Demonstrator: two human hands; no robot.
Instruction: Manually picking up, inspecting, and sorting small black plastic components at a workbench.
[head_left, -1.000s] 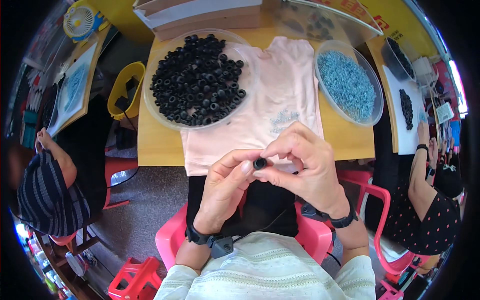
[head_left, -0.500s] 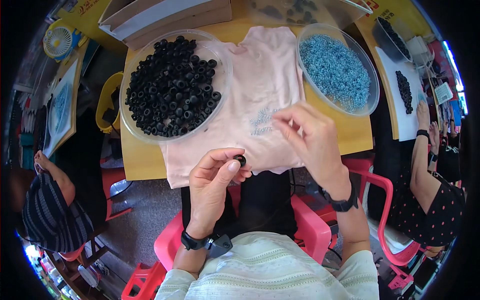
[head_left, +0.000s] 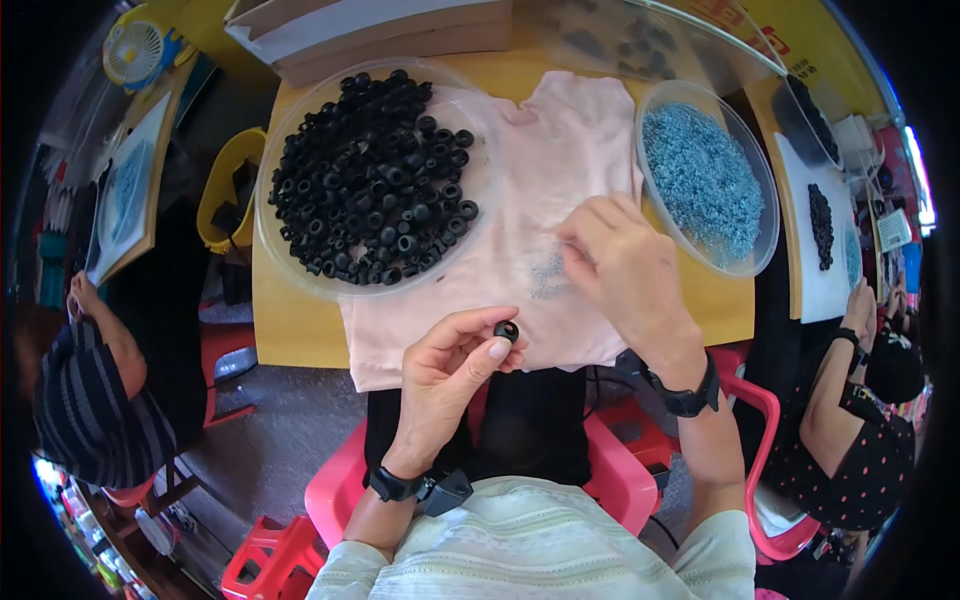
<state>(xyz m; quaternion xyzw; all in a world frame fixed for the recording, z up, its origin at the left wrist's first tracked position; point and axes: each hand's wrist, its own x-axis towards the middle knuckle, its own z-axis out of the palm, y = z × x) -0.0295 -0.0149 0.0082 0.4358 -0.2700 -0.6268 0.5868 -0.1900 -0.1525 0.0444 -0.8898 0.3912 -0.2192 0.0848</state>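
Note:
My left hand pinches a small round black piece with a hole between thumb and fingers, above the near edge of a pale pink cloth. Farther right, my right hand hovers beside a small scatter of silvery bits on the cloth. Its thumb and fingertips are drawn together; anything between them is too small or hidden to name. Many similar black pieces fill a clear round tub at left. A second clear tub, at right, holds tiny bluish-silver parts.
A cardboard box and a clear plastic bin stand at the back of the yellow table. To the left hangs a yellow basket. Other people sit at both sides, one in a striped top, one in dotted clothing.
The whole view has shifted, so the table appears farther right and lower. My right hand's fingers have drawn closer together near the silvery bits. My left hand keeps its pinch on the black piece.

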